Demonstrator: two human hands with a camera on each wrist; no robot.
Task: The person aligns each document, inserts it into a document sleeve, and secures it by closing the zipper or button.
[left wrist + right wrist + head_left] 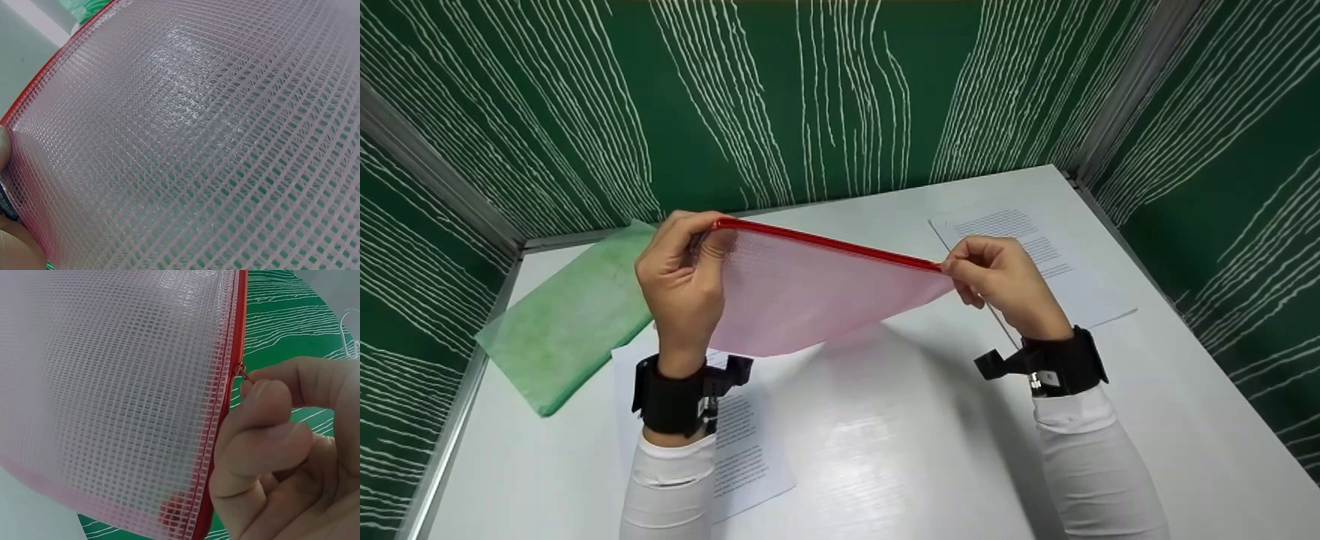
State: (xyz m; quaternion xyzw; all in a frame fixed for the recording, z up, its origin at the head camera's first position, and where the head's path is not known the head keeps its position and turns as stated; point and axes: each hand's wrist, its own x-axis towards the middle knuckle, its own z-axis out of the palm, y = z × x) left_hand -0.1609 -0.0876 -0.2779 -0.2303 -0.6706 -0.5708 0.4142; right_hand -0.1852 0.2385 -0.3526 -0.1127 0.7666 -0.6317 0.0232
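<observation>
A translucent pink mesh zipper pouch [825, 296] is held up above the table, its red zipper [832, 244] along the top edge sloping down to the right. At the upper left corner, my left hand [682, 277] grips it between thumb and fingers. My right hand [1009, 281] is at the pouch's right end. The right wrist view shows that hand pinching the small zipper pull [245, 374] between thumb and fingertip. Mesh fills most of the left wrist view, with bits of the left hand at its left edge. I cannot tell what, if anything, is inside.
A green mesh pouch [577, 315] lies on the white table [870, 450] at the left. Printed sheets [742, 450] lie partly under the left forearm, and more printed paper [1035, 255] sits at the back right. Green walls with white lines [855, 90] enclose the table.
</observation>
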